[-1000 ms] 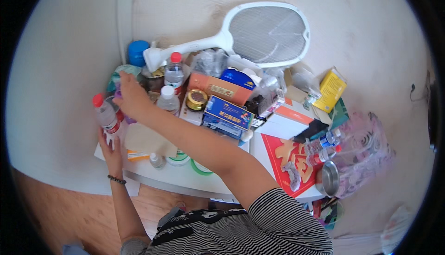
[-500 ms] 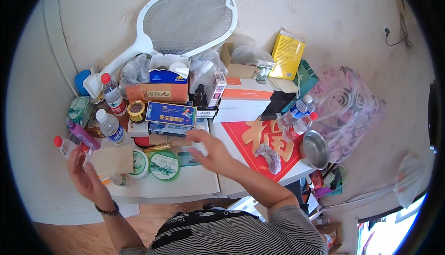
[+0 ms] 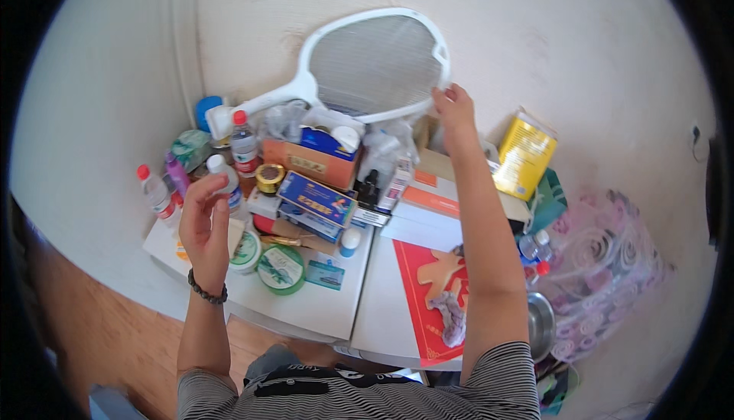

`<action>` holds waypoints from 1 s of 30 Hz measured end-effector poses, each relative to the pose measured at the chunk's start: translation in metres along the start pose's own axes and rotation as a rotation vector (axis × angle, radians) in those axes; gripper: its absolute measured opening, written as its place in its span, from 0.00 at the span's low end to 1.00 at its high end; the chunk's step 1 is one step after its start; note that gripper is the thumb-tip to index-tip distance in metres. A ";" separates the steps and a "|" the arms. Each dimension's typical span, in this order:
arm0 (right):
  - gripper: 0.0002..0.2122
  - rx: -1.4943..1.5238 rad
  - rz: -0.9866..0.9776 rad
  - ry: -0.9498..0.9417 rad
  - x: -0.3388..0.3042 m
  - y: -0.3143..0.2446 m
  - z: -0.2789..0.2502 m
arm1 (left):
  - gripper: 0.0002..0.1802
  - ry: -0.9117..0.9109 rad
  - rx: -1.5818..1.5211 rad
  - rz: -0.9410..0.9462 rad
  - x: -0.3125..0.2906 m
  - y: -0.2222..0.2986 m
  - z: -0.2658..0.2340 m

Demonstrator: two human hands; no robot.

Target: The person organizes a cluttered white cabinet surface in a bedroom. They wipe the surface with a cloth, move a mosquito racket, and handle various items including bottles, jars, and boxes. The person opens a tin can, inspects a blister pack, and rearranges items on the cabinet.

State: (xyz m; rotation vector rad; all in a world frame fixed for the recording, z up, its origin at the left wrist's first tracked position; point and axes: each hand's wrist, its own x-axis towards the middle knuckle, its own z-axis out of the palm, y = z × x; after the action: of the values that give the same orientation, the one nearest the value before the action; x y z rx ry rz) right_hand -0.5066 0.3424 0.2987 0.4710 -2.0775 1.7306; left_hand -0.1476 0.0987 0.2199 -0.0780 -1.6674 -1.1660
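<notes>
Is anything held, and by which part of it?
Left hand holds nothing visible; right hand is at the racket, by its rim; gripping cannot be told.

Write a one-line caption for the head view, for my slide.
Over a cluttered white tabletop, right hand near the white-framed oval mesh racket, left hand held open.

Bright, diffuse light, source out of frame. Shadows soft, faint. Sheen on yellow box [image 3: 527, 156]. Right hand [image 3: 456, 114] slightly soft, small print smeared. Fisheye: tabletop [image 3: 336, 314] edge bowed, sides black.
</notes>
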 end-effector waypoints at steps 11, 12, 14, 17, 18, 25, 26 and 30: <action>0.04 0.683 -0.036 0.041 0.015 -0.043 0.053 | 0.14 0.131 -0.031 -0.231 0.049 -0.082 -0.094; 0.05 0.668 -0.091 0.044 0.018 -0.054 0.056 | 0.14 0.103 -0.049 -0.233 0.053 -0.090 -0.102; 0.05 0.634 -0.180 0.057 0.022 -0.077 0.068 | 0.14 0.088 -0.027 -0.238 0.065 -0.101 -0.117; 0.06 0.573 -0.279 0.063 0.035 -0.122 0.087 | 0.16 0.033 0.046 -0.276 0.095 -0.101 -0.132; 0.06 0.550 -0.309 0.051 0.040 -0.138 0.089 | 0.16 0.008 0.073 -0.297 0.108 -0.099 -0.134; 0.09 0.462 -0.526 -0.153 0.070 -0.271 0.146 | 0.22 -0.380 0.368 -0.161 0.224 -0.139 -0.130; 0.10 0.436 -0.559 -0.207 0.078 -0.286 0.155 | 0.22 -0.407 0.356 -0.155 0.232 -0.147 -0.124; 0.06 0.279 -0.659 -0.282 0.055 -0.338 0.209 | 0.20 -0.569 0.248 -0.174 0.253 -0.177 -0.111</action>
State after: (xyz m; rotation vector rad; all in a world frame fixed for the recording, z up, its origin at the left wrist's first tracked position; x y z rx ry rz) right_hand -0.4047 0.0759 0.5809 1.3736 -1.5653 1.5942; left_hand -0.2818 -0.1910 0.2961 -0.1174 -2.3497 -1.1166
